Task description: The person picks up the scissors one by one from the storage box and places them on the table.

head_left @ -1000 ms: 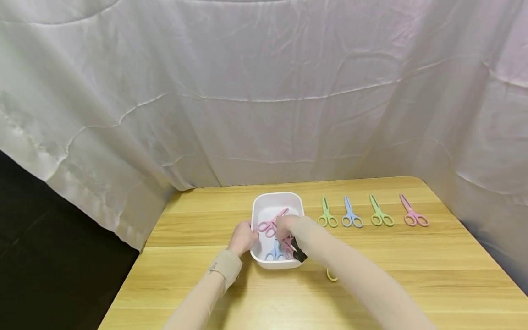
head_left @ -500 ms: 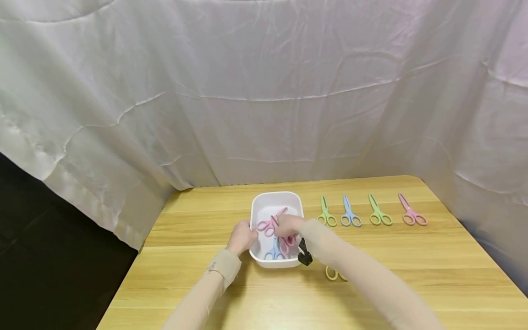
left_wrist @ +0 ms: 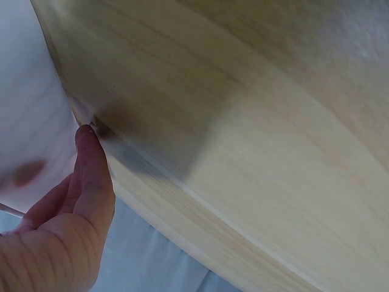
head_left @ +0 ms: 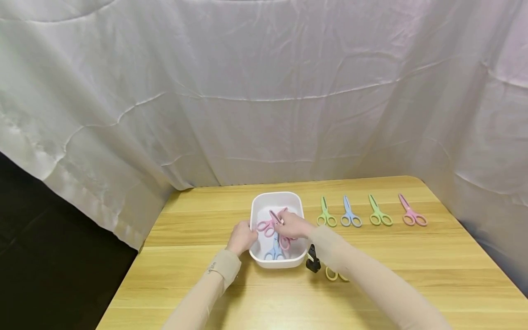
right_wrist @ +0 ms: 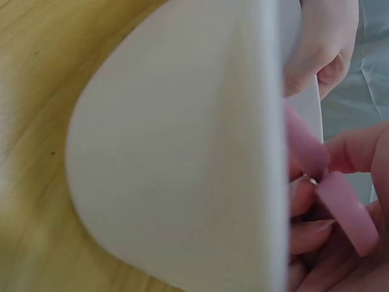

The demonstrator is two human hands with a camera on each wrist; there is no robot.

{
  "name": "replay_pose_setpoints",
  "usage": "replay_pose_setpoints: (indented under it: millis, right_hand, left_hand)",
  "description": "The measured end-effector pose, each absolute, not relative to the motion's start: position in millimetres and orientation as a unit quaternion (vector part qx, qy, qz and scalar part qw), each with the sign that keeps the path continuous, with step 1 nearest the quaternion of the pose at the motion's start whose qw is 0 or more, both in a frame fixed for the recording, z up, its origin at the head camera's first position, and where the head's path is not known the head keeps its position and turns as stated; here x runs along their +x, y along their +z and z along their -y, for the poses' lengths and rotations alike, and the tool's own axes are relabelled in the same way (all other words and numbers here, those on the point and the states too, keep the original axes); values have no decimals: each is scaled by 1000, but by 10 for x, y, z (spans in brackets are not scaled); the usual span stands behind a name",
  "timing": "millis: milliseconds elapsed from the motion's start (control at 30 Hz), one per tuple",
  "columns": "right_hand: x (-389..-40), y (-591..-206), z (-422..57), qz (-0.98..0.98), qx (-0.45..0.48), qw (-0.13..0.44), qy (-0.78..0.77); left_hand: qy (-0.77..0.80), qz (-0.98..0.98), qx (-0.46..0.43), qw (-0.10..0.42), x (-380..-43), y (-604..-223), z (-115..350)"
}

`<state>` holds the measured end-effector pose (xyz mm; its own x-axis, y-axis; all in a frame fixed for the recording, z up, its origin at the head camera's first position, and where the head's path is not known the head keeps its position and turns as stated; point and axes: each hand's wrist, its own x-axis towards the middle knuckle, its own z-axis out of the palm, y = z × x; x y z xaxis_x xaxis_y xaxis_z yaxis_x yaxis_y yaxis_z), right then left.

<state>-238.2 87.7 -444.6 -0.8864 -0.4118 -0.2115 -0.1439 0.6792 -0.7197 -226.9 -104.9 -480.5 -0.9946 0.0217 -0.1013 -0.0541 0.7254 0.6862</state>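
In the head view, a white plastic bin [head_left: 270, 200] stands on the table. My left hand [head_left: 242, 237] grips its left wall; in the left wrist view the fingers of that hand [left_wrist: 67, 225] lie along the outside of the wall. Over the bin, my right hand [head_left: 294, 225] holds pink scissors [head_left: 285, 243], with the blades pointing up and to the left and the handle loops below the palm. The right wrist view shows the loops of these scissors [right_wrist: 346, 213] among the fingers, beside the bin wall [right_wrist: 176, 152]. Other pink scissors [head_left: 262, 226] and blue scissors [head_left: 274, 253] lie inside the bin.
Right of the bin, green scissors [head_left: 327, 218], blue scissors [head_left: 350, 219], a second green pair [head_left: 380, 218] and pink scissors [head_left: 414, 217] lie in a row. Yellow scissors [head_left: 331, 273] are partly hidden under the right forearm. A grey curtain [head_left: 264, 114] hangs behind the table.
My right hand has turned and lifted slightly within the bin, bringing the pink scissors' blades into view. The left hand keeps its grip on the bin.
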Motion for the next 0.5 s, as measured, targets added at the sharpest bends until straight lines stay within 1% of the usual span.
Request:
replay_pose_setpoints:
  millis: [200, 500]
  right_hand:
    - [-2384, -4528, -926, -903, -188, 132, -363]
    - [-2364, -4608, -984, -897, -211, 103, -374]
  left_hand:
    - [376, -925, -16, 57, -2276, -4803, 1052]
    - [375, -925, -13, 58, -2260, -4786, 1056]
